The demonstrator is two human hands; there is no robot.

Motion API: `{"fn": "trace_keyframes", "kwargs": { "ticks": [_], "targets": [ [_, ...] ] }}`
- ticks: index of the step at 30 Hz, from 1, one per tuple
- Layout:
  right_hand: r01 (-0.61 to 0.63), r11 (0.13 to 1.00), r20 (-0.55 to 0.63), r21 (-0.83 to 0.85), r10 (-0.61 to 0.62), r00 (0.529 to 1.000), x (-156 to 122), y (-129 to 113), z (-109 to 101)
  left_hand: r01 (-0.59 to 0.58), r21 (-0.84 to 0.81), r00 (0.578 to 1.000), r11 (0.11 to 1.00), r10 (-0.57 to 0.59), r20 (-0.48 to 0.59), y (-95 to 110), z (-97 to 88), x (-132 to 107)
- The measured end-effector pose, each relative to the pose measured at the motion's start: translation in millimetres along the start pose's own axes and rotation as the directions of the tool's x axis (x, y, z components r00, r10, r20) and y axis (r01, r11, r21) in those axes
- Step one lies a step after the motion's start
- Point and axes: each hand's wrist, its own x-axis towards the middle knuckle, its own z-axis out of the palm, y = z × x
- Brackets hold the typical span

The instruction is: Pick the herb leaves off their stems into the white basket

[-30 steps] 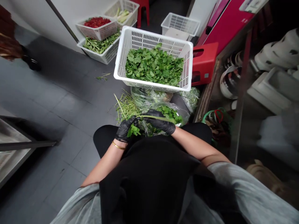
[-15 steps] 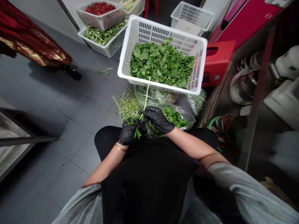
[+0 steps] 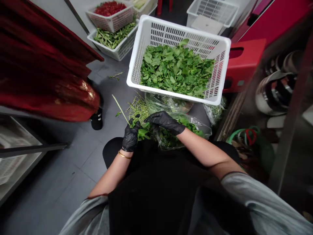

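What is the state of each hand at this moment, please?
Left hand: closed, holding green leaves and a pale stem.
Right hand: partly curled; whether it holds anything cannot be told.

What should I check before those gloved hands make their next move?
1. Left hand gripping the long stem: ok.
2. Right hand holding something: cannot tell; its fingertips are unclear.
3. White basket right way up, leaves inside: ok.
4. Floor free of scraps: not ok; loose stems lie there.
5. Other person's shoe apart from the stem pile: ok.
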Motion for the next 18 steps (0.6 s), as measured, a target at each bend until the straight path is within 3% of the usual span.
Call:
{"fn": "trace_keyframes", "kwargs": {
  "ticks": [3, 6, 8, 11, 15, 18],
  "targets": [
    [0.046, 0.994, -0.011, 0.095, -0.046, 0.999, -13, 0, 16, -0.086, -0.004, 0.996, 0.996, 0.086, 0.012, -4, 22.8, -3],
    [0.114, 0.987, -0.182, 0.114, -0.093, 0.979, -12, 0, 13, 0.004, 0.019, 0.989, 1.0, -0.006, 0.149, -2, 44.3, 2],
    [0.184, 0.978, -0.276, 0.096, -0.151, 0.949, -4, -7, -5, 0.037, 0.022, 0.966, 0.999, -0.042, 0.257, 7, 58.9, 14],
    [0.285, 0.957, -0.359, -0.049, -0.283, 0.889, 10, -32, -43, -0.013, 0.016, 0.935, 1.0, 0.007, 0.355, 31, 85.7, 43],
    [0.395, 0.899, -0.359, -0.19, -0.438, 0.824, 22, -67, -84, -0.157, 0.08, 0.933, 0.984, 0.121, 0.34, 63, 129.5, 83],
    [0.397, 0.902, -0.432, -0.17, -0.431, 0.792, 29, -79, -105, -0.17, 0.095, 0.935, 0.981, 0.13, 0.329, 74, 156.9, 101]
  ]
}}
